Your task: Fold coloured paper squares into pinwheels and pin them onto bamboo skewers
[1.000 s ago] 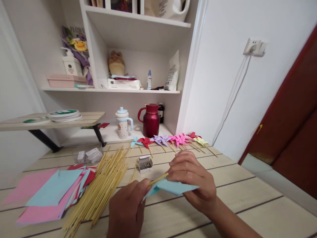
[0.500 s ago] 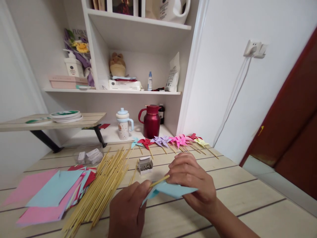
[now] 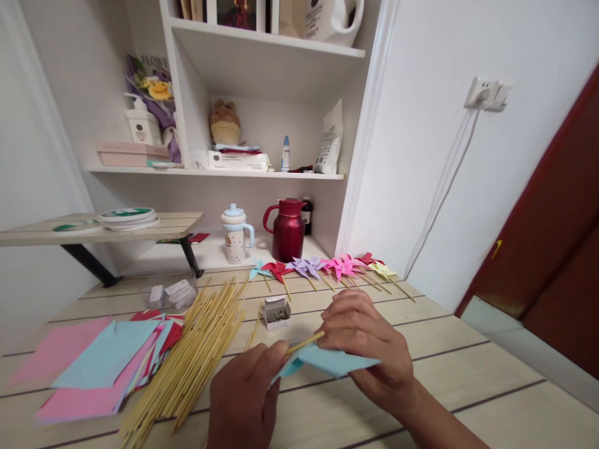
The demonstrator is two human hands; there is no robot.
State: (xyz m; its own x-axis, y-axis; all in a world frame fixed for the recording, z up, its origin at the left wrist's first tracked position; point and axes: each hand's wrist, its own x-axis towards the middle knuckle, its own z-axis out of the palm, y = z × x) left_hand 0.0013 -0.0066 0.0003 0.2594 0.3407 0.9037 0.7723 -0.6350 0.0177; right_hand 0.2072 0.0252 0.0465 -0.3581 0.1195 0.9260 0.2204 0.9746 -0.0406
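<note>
Change: almost none; both hands keep the same hold, so the assembly appears to be still mid-step. Left hand [image 3: 246,390], one: thumb pressed closed on one bamboo stick [image 3: 306,342] and one folded light-blue paper [image 3: 337,360]. Right hand [image 3: 367,340], one: fingers curled closed round the paper's other side, by the stick's tip. Position: above the table [image 3: 449,337], toward its near edge. Along the far edge, pinwheels [image 3: 306,267]: light-blue one, yellow one, red two; purple and pink overlap, uncounted. Open carton of metal pieces [image 3: 277,315]: one.
</note>
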